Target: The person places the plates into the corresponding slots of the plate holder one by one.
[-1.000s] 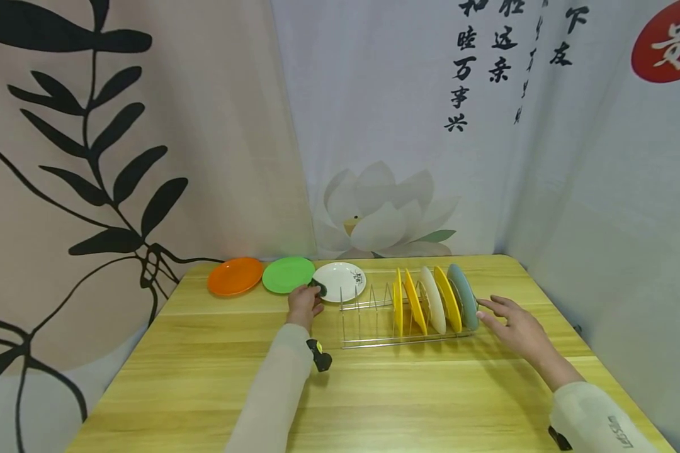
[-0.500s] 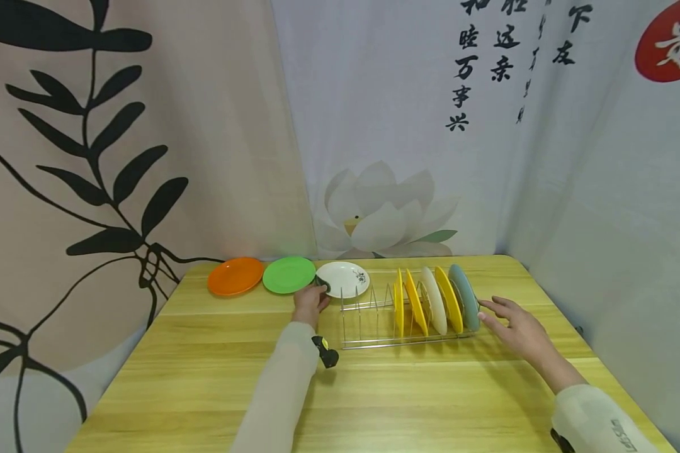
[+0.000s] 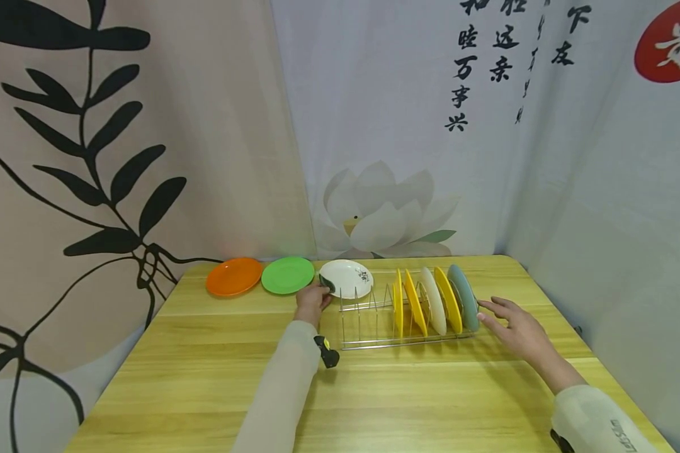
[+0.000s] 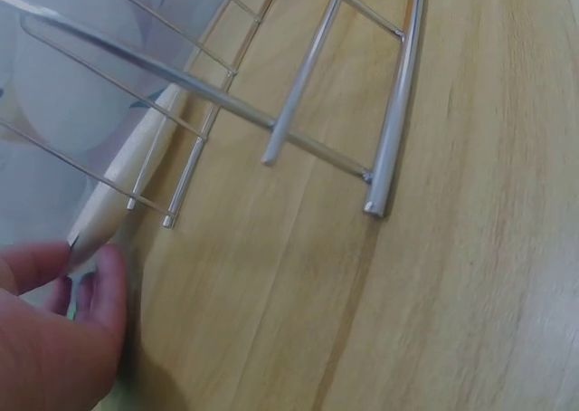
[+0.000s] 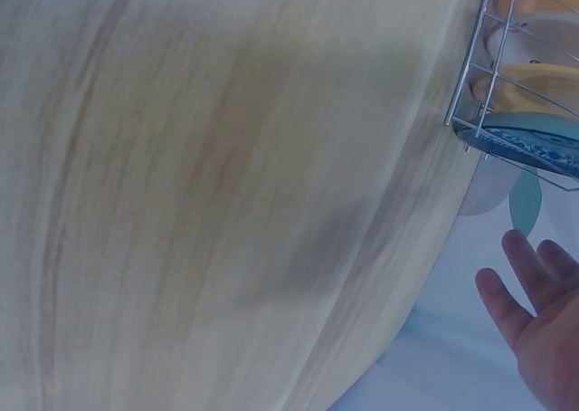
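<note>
At the back of the table, my left hand (image 3: 311, 304) pinches the near-left rim of a white plate (image 3: 347, 278) with a dark leaf mark and a small floral print. Thumb and fingers meet at the rim of the plate (image 4: 116, 194) in the left wrist view. The wire dish rack (image 3: 368, 345) stands just right of this hand. Its right part holds upright plates: several yellow ones (image 3: 415, 303), a cream one (image 3: 432, 301) and a blue one (image 3: 463, 297) at the end. Beside the blue plate, my right hand (image 3: 515, 327) has its fingers loosely extended, fingertips near the rack's end.
A green plate (image 3: 288, 275) and an orange plate (image 3: 235, 277) lie flat left of the white one, near the table's back edge. Behind the wooden table (image 3: 204, 377) hangs a printed curtain (image 3: 374, 138); another curtain side (image 3: 612, 207) runs along the right.
My left hand and the white plate have shifted slightly right and back, opening a small gap from the green plate. The right hand stays in nearly the same place.
</note>
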`<state>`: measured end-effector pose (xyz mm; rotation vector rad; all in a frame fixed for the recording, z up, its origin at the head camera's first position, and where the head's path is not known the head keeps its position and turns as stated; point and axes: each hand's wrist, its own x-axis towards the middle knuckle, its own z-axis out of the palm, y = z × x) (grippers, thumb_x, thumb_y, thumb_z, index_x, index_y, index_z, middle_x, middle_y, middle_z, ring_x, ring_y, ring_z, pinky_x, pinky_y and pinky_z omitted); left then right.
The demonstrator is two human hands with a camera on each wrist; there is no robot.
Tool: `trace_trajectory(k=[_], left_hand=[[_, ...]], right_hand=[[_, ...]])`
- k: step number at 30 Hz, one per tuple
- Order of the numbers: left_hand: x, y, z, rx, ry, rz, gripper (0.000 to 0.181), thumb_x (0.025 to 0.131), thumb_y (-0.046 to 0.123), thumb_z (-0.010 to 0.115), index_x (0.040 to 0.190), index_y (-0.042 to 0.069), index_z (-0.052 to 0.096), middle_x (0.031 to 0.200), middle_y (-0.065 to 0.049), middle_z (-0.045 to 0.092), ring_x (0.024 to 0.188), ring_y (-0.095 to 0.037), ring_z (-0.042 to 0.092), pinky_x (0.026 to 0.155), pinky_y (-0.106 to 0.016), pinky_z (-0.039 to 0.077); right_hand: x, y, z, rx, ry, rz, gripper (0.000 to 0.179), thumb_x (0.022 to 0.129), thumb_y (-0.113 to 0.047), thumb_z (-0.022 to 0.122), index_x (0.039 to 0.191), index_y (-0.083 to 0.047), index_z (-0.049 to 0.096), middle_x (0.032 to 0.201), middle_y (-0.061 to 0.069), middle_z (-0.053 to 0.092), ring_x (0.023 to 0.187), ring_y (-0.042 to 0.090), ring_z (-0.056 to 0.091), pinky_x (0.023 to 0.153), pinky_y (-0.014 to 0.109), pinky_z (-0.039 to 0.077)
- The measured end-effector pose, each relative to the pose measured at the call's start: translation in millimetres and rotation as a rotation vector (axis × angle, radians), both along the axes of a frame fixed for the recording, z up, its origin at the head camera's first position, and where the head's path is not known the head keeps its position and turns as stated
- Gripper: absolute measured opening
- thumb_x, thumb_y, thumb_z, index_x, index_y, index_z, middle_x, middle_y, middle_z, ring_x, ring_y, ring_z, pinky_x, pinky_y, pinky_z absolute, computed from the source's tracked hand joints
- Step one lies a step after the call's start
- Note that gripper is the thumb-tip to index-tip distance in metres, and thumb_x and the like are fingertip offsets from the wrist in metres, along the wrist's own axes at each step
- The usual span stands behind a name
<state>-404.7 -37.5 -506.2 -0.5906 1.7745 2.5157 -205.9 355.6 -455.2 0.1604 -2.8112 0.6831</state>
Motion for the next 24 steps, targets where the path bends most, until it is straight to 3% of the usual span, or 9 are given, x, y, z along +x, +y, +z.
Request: trace_trajectory(k=[7,11,15,16,19,22,23,24], left_hand=[[1.9,1.4,-1.2,0.031,0.004,-0.098,0.055,0.091,-0.013,0.057,0.143,-0.004,0.045,0.103,-0.022,0.061,0.087,-0.027,0.066,0.084,-0.034,0.058],[2.6,1.6,-1.4,0.021,0.002,-0.101,0.059,0.092,-0.01,0.057,0.148,-0.002,0.04,0.097,-0.017,0.059,0.078,-0.021,0.065,0.083,-0.034,0.058],[-4.0,3.0,-6.3,0.007,0.01,-0.073,0.058,0.089,-0.008,0.062,0.143,-0.003,0.044,0.09,-0.015,0.061,0.066,-0.015,0.059,0.07,-0.027,0.057],[-12.9,2.1,-18.3,0.035,0.05,-0.077,0.057,0.086,-0.007,0.066,0.14,-0.002,0.048,0.085,-0.013,0.061,0.063,-0.014,0.059,0.064,-0.025,0.055],[-18.2,4.2,-22.5,0.048,0.079,-0.081,0.059,0.085,-0.006,0.069,0.14,-0.004,0.048,0.077,-0.01,0.061,0.058,-0.012,0.055,0.054,-0.021,0.048],[-13.6,6.2,-17.4,0.071,0.086,-0.105,0.061,0.086,-0.006,0.067,0.143,-0.004,0.044,0.073,-0.007,0.061,0.058,-0.011,0.056,0.051,-0.019,0.047],[-5.6,8.6,-5.5,0.05,0.052,-0.099,0.062,0.089,-0.008,0.064,0.146,-0.005,0.04,0.079,-0.007,0.061,0.063,-0.013,0.059,0.054,-0.019,0.049],[-4.4,9.6,-3.8,0.055,0.049,-0.102,0.063,0.089,-0.008,0.063,0.147,-0.005,0.038,0.084,-0.009,0.062,0.067,-0.015,0.062,0.056,-0.02,0.051]], right_hand=[[-0.2,0.3,-0.4,-0.002,0.005,0.004,0.051,0.103,-0.039,0.052,0.14,-0.004,0.056,0.144,0.032,0.041,0.114,0.054,0.053,0.085,0.068,0.045],[-1.0,0.1,-1.3,-0.01,0.0,0.005,0.052,0.103,-0.04,0.052,0.14,-0.005,0.056,0.145,0.032,0.041,0.116,0.055,0.052,0.085,0.069,0.045],[-1.4,0.6,-2.7,-0.011,-0.003,0.001,0.052,0.103,-0.04,0.052,0.14,-0.005,0.056,0.145,0.032,0.041,0.117,0.055,0.05,0.086,0.069,0.045],[-1.5,0.7,-2.9,-0.011,-0.002,0.001,0.052,0.103,-0.04,0.052,0.14,-0.005,0.056,0.145,0.032,0.041,0.117,0.055,0.051,0.086,0.069,0.045],[-1.6,1.0,-2.8,-0.014,-0.002,-0.001,0.051,0.103,-0.04,0.052,0.14,-0.005,0.056,0.145,0.031,0.041,0.116,0.055,0.052,0.086,0.068,0.045],[-1.4,1.1,-2.2,-0.012,-0.005,-0.002,0.051,0.103,-0.04,0.052,0.14,-0.005,0.056,0.145,0.032,0.041,0.116,0.055,0.052,0.085,0.069,0.045],[-1.2,1.1,-1.9,-0.012,-0.006,-0.003,0.051,0.103,-0.04,0.052,0.14,-0.005,0.056,0.145,0.032,0.041,0.116,0.055,0.052,0.085,0.069,0.045],[-1.1,1.2,-1.7,-0.011,-0.006,-0.003,0.051,0.103,-0.04,0.052,0.14,-0.005,0.056,0.145,0.032,0.041,0.116,0.055,0.051,0.085,0.069,0.045]])
